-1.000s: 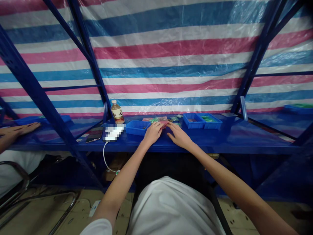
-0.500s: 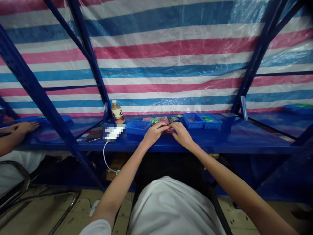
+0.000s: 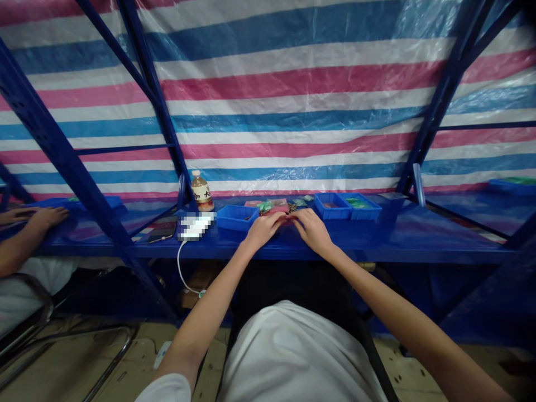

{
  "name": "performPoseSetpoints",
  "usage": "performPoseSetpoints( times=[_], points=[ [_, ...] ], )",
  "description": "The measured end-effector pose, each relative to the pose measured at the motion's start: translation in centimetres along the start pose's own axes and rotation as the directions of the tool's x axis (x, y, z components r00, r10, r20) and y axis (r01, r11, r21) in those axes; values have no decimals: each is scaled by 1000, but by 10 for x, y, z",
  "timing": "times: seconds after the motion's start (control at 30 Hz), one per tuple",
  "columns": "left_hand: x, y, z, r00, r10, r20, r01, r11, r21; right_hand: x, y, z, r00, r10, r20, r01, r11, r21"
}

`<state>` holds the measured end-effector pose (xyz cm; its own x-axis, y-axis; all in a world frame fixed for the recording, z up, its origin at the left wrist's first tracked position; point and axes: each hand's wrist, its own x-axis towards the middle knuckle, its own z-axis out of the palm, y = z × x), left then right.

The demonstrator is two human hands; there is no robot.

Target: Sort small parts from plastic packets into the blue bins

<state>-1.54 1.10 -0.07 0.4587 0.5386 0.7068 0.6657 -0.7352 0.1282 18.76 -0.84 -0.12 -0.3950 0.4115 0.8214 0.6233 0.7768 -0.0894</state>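
My left hand [image 3: 263, 228] and my right hand [image 3: 312, 229] meet over the front part of the blue table [image 3: 402, 237]. Their fingertips are closed together on a small reddish-pink piece [image 3: 288, 216], mostly covered by the fingers; its exact kind does not show. Just beyond the fingers lie a green plastic packet [image 3: 265, 206], pink flat pieces [image 3: 278, 203] and a heap of small brass-coloured parts [image 3: 292, 207]. A blue bin [image 3: 237, 225] with a few small parts inside stands close to my left hand.
Two blue bins, one [image 3: 333, 214] beside another with green packets [image 3: 355, 203], stand right of my hands. On the left are a drink bottle [image 3: 202, 192], a blurred white device [image 3: 195, 228] with a cable, and a phone [image 3: 162, 234]. A co-worker's hands [image 3: 46, 218] rest far left.
My fingers have shifted slightly around the reddish-pink piece, and less of it shows below them. The co-worker's hands at the far left have moved a little.
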Motion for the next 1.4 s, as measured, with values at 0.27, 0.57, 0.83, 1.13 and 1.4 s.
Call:
performPoseSetpoints(
  times=[0.27, 0.57, 0.83, 1.13, 1.4],
  points=[
    [0, -1, -1, 999, 30, -23, -31, 997, -71, -1, 4, 2, 997, 48, 58, -45, 998, -42],
    [-1, 1, 0, 998, 5, -69, 2, 995, 104, -1, 6, 3, 993, 76, 87, -76, 997, -8],
    [-2, 4, -2, 997, -27, -71, 39, 985, 169, -1, 11, 5, 992, 90, 88, -94, 994, 47],
    [-1, 14, -10, 989, -150, 12, 149, 987, 59, 15, 38, -41, 882, 380, -277, -366, 925, 103],
    [1, 14, -8, 985, -159, 67, 150, 981, 121, 1, 104, -71, 766, 534, -358, -595, 800, -79]
  ],
)
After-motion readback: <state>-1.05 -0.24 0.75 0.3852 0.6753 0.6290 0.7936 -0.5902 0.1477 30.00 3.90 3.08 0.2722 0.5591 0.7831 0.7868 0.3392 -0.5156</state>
